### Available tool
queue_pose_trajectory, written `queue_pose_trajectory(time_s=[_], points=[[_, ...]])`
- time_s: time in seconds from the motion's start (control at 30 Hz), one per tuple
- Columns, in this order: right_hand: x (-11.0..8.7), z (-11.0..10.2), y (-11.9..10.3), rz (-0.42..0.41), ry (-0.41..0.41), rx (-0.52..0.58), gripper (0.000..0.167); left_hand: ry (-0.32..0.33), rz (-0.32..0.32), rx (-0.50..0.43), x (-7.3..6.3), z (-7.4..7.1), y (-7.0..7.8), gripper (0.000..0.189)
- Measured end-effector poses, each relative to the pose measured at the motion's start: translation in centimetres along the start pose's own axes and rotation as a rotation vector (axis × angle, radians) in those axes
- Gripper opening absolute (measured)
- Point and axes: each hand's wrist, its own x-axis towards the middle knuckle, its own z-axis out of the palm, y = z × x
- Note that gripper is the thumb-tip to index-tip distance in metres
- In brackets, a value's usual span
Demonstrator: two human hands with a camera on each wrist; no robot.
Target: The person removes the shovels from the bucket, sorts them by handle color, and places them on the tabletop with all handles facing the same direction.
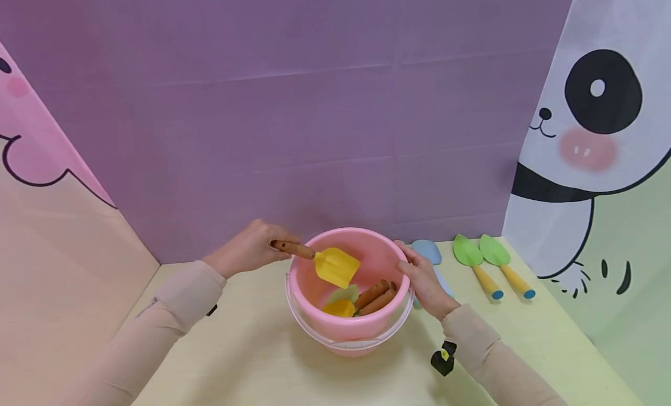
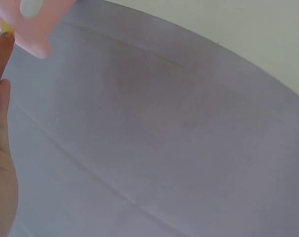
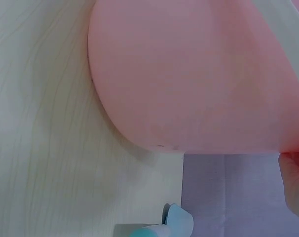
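A small yellow shovel with a wooden handle is in my left hand, which grips the handle. Its blade hangs over the opening of a pink bucket. The left wrist view catches my left hand and a bit of the bucket at the edge. My right hand holds the bucket's right rim, thumb over the edge. Inside the bucket lie other tools with brown wooden handles and a yellow blade. The right wrist view shows the bucket's side close up.
Two green trowels with yellow handles lie on the table at the right. Blue tools lie partly hidden behind my right hand. A purple backdrop rises at the table's back edge. The bucket's white handle hangs down in front.
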Motion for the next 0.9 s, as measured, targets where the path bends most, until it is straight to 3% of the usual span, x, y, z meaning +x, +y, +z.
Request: queue_pose_trajectory(time_s=[0.17,0.27,0.43,0.57,0.8,0.9], points=[[0.0,0.0,-0.2,0.002,0.007,-0.013,0.059,0.129,-0.035,-0.008,-1.6,0.2,-0.1,0.031],[0.0,0.0,-0.2,0.007,0.001,-0.018,0.058,0.249,-0.023,0.035,-2.7,0.4,-0.3,0.03],[-0.2,0.1,-0.3,0.015,0.001,-0.016,0.057,0.35,0.002,0.045,-3.9,0.9,-0.8,0.032],[-0.3,0.1,-0.2,0.015,0.006,-0.018,0.058,0.433,-0.034,0.016,-4.8,1.2,-1.2,0.033],[-0.1,0.0,-0.1,0.015,0.003,-0.026,0.058,0.646,-0.057,-0.019,-6.3,1.4,-2.0,0.036],[-0.1,0.1,-0.1,0.019,0.004,-0.027,0.058,0.733,-0.114,-0.03,-7.2,1.3,-2.0,0.035]])
